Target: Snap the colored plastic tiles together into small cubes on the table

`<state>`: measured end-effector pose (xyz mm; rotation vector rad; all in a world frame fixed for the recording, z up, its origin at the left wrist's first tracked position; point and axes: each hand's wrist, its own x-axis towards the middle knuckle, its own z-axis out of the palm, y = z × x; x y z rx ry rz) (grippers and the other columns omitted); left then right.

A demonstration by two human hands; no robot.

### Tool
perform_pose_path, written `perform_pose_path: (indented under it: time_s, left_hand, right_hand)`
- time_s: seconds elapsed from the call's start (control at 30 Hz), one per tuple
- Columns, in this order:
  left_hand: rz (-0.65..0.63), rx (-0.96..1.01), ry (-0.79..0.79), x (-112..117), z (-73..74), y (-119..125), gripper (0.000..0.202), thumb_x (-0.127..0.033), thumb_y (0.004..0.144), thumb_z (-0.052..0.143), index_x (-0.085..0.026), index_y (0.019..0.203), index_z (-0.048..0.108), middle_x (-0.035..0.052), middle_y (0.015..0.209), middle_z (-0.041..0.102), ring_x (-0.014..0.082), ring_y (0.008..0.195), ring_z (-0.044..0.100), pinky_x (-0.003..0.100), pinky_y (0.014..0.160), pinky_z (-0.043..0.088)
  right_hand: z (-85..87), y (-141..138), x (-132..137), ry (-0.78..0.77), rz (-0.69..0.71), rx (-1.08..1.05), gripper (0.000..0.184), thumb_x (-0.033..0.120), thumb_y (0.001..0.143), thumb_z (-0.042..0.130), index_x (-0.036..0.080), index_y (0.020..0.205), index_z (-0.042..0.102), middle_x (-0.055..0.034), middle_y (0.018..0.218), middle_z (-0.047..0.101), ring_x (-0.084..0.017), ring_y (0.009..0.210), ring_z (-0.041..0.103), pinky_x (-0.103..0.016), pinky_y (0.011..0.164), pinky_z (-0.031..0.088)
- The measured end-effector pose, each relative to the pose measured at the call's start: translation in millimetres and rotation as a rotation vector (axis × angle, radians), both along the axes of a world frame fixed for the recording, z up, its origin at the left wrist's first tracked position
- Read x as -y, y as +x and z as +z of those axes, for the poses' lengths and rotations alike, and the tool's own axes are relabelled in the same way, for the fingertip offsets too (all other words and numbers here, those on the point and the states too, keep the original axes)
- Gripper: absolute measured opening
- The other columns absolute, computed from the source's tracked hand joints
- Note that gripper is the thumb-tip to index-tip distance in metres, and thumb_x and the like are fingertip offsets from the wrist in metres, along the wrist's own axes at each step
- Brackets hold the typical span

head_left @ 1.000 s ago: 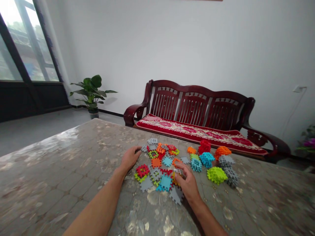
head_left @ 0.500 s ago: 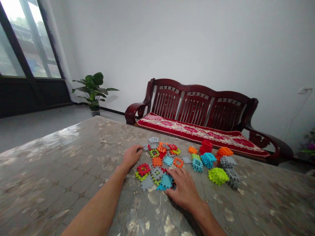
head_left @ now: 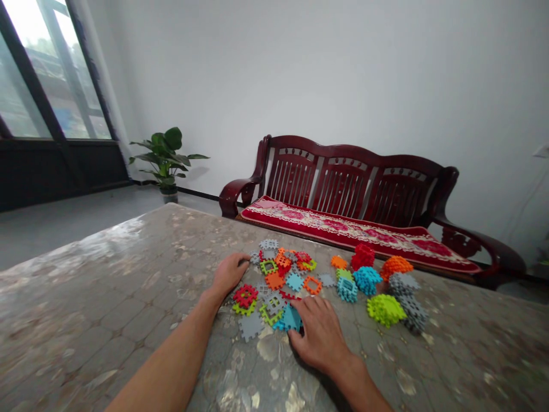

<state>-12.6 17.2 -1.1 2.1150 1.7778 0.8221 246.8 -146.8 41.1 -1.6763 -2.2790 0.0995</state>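
Observation:
My right hand (head_left: 319, 331) is at the near edge of a loose heap of puzzle-edged plastic building tiles. Its thumb and fingers close around blue building tiles (head_left: 290, 317), whose right side is hidden by the hand. Left of them lie a grey window tile over a lime frame (head_left: 271, 309), a flat grey tile (head_left: 251, 325) and a red window tile (head_left: 245, 295) on a lime one. My left hand (head_left: 229, 273) rests at the heap's left side with thumb and forefinger apart, close to grey tiles (head_left: 255, 257); nothing shows in it.
To the right stand colour-sorted piles: red (head_left: 362, 256), blue (head_left: 368, 280), orange (head_left: 396, 266), lime (head_left: 385, 310) and grey (head_left: 412, 312). A patterned cloth covers the table (head_left: 141, 297). Behind it are a wooden bench (head_left: 343, 171) and a potted plant (head_left: 165, 157).
The near tiles have spread: the red window tile and flat grey tile have shifted left, and the blue tiles now tilt by my right hand. My left hand has barely moved. The view has turned slightly.

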Motion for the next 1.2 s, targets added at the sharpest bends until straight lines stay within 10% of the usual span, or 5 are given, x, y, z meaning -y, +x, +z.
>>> perform_pose_path:
  time_s: [0.67, 0.93, 1.2]
  left_hand:
    - [0.003, -0.011, 0.0, 1.9, 0.0, 0.3, 0.03, -0.023, 0.086, 0.05, -0.022, 0.104, 0.074, 0.0049, 0.111, 0.074, 0.0212, 0.107, 0.064, 0.032, 0.098, 0.046]
    - [0.012, -0.008, -0.019, 4.8, 5.4, 1.7, 0.03, -0.024, 0.087, 0.05, -0.022, 0.105, 0.074, 0.0052, 0.112, 0.074, 0.0218, 0.107, 0.064, 0.033, 0.098, 0.046]
    - [0.02, -0.008, -0.018, 6.0, 6.5, 2.0, 0.029, -0.024, 0.087, 0.05, -0.023, 0.104, 0.074, 0.0048, 0.111, 0.074, 0.0211, 0.106, 0.064, 0.032, 0.096, 0.047]
  right_hand:
    - [-17.7, 15.4, -26.1, 0.214, -0.146, -0.298, 0.051, 0.027, 0.082, 0.062, 0.02, 0.133, 0.055, -0.0087, 0.132, 0.061, -0.027, 0.123, 0.051, -0.042, 0.106, 0.038]
    - [3.3, 39.0, -18.1, -0.007, -0.131, -0.27, 0.055, 0.034, 0.07, 0.074, 0.024, 0.124, 0.064, -0.0064, 0.13, 0.062, -0.027, 0.122, 0.053, -0.039, 0.104, 0.04]
    - [8.2, 44.1, 2.8, -0.275, -0.008, -0.064, 0.103, 0.039, 0.046, 0.088, 0.032, 0.141, 0.05, -0.0077, 0.148, 0.046, -0.034, 0.133, 0.042, -0.045, 0.106, 0.036]
